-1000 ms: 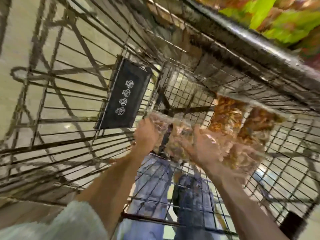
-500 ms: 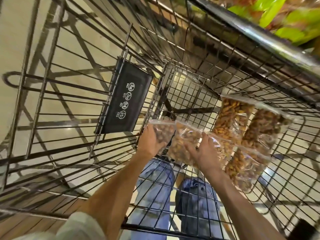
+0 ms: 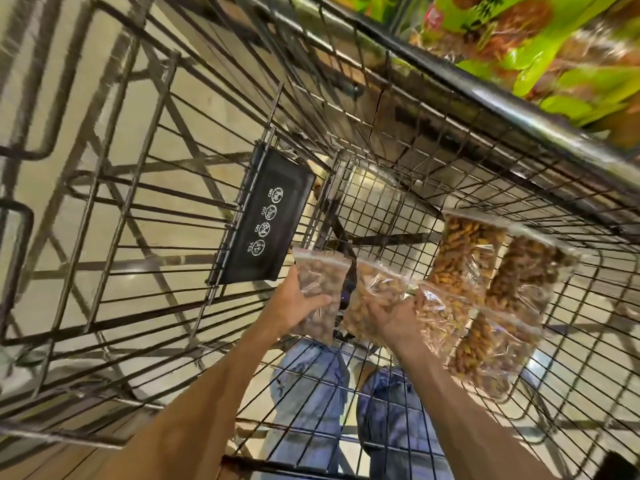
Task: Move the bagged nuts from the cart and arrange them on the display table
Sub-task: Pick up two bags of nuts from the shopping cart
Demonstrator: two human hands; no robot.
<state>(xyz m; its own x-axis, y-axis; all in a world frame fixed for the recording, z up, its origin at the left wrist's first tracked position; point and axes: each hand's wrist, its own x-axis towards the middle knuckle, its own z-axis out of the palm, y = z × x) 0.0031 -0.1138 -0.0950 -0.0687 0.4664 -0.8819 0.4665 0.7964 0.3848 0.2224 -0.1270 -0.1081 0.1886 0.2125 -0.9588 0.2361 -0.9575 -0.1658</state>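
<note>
Several clear zip bags of nuts lie in the wire cart (image 3: 398, 140). My left hand (image 3: 298, 304) grips a bag of pale brown nuts (image 3: 320, 282) at the cart's middle, thumb across its front. My right hand (image 3: 394, 317) holds a second bag of lighter nuts (image 3: 372, 292) just to the right, and its fingers also overlap a third bag (image 3: 438, 315). More bags rest on the cart's mesh to the right: one of golden nuts (image 3: 464, 258), one of darker nuts (image 3: 526, 271), and one lower down (image 3: 491, 351).
A black warning flap (image 3: 266, 220) hangs on the cart's child seat at left. Green and brown packaged goods (image 3: 540, 46) sit on a display beyond the cart's chrome rim at top right. My jeans-clad legs (image 3: 311, 393) show through the mesh; tiled floor lies below.
The view has steadied and both hands have closed more firmly round their bags, the left bag now lifted a little clear of the mesh.
</note>
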